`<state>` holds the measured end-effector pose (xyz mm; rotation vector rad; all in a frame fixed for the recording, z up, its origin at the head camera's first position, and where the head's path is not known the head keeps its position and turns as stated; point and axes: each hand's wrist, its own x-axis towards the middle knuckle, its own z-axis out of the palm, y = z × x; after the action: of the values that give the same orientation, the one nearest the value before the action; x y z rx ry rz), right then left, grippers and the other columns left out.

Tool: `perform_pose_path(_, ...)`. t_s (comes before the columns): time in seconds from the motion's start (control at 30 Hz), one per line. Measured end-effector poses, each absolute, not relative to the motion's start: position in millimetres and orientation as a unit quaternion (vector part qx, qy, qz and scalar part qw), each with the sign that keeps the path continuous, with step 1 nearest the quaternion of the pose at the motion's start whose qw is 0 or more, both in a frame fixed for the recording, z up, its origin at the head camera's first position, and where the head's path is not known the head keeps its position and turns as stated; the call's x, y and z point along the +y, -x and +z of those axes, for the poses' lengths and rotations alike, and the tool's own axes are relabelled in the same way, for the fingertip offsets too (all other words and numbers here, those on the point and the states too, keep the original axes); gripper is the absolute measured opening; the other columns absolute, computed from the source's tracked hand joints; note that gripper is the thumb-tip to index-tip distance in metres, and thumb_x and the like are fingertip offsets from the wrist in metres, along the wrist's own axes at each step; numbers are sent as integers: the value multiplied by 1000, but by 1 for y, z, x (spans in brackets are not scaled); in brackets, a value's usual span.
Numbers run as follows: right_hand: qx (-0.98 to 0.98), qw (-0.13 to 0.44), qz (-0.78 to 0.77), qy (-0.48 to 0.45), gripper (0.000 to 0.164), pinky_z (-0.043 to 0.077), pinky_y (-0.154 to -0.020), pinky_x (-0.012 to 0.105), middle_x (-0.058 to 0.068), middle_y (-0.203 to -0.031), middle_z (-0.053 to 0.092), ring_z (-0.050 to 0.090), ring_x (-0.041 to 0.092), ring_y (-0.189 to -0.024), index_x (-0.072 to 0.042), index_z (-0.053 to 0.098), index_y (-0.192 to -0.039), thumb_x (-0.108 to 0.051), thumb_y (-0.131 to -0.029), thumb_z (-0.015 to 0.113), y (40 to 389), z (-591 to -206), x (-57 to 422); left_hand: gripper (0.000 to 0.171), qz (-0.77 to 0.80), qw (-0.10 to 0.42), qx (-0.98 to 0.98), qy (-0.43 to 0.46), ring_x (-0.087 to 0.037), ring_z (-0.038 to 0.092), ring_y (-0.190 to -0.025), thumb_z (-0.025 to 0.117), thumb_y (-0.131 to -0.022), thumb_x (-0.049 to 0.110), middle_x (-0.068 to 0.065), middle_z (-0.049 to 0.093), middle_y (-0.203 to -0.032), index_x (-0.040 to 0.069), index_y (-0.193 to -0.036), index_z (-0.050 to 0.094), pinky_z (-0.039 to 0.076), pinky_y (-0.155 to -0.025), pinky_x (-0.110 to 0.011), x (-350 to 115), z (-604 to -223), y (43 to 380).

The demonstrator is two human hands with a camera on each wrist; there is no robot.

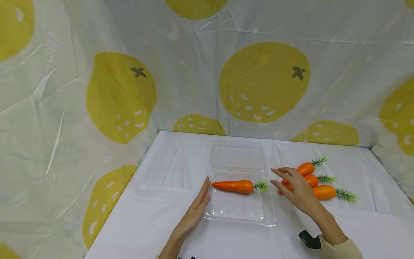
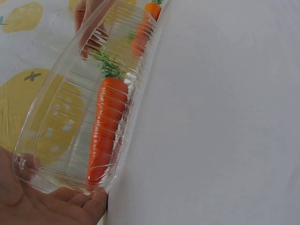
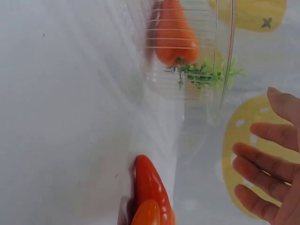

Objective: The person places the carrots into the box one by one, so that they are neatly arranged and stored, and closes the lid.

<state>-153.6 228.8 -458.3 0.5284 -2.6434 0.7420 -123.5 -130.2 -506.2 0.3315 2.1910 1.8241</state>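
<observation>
An orange toy carrot (image 1: 237, 186) with a green leafy top lies across the base of a clear plastic clamshell box (image 1: 240, 212), its tip to the left. My left hand (image 1: 198, 201) rests along the box's left wall, fingers nearly straight; the left wrist view shows that hand (image 2: 61, 201) at the box's end, beside the carrot tip. To the right of the box my right hand (image 1: 295, 189) hovers with spread fingers, holding nothing. It partly hides three more carrots (image 1: 324, 192) lying side by side, leaves pointing right. The right wrist view shows the fingers (image 3: 267, 161) apart.
The box's transparent lid (image 1: 238, 157) lies folded back behind its base. A white cloth covers the table (image 1: 171, 162). Lemon-printed fabric (image 1: 187, 72) hangs behind the table and along its left side.
</observation>
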Motion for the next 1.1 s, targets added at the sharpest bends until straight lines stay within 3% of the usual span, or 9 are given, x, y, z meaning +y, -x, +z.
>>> perform_pose_path(0.17,-935,156,269,-169,44,58,-87,57,12,-125,66,62,31,-112,-8,68,-137,-19,-95,76,149,-460,245,59,630,138,755,-116,-26,7,-163,31,-115,24,-4,6,-176,27,-168,4,6,-129,-50,-130,-507,124)
perform_pose_path(0.4,-936,134,287,-152,46,52,-89,65,18,-131,61,57,40,-117,-9,65,-141,-21,-97,74,141,-461,265,59,629,138,756,-115,-26,7,-163,31,-115,25,-3,7,-176,29,-168,5,7,-129,-36,-130,-507,124)
perform_pose_path(0.63,-942,135,280,-130,44,48,-89,71,26,-136,58,50,46,-123,0,66,-134,-20,-96,74,136,-461,283,59,629,137,756,-118,-25,7,-163,31,-115,25,-4,7,-176,29,-168,5,10,-118,-7,-130,-508,124)
perform_pose_path(0.7,-945,134,275,-119,44,47,-89,74,27,-136,57,49,48,-123,1,66,-134,-23,-98,73,135,-462,287,59,628,137,757,-117,-25,8,-163,31,-115,25,-4,7,-176,29,-168,5,11,-118,-6,-131,-508,124)
perform_pose_path(0.9,-942,156,277,-109,43,45,-89,71,24,-130,60,52,47,-121,-1,67,-133,-22,-96,75,133,-466,297,59,628,137,757,-115,-24,7,-163,31,-115,25,-4,8,-176,30,-168,5,8,-127,-26,-131,-507,124)
perform_pose_path(1.1,-941,159,279,-108,44,45,-89,69,24,-128,61,53,46,-118,-1,66,-134,-21,-96,75,132,-469,305,59,628,134,757,-116,-25,7,-163,32,-115,24,-5,8,-176,28,-168,5,10,-115,-2,-130,-507,124)
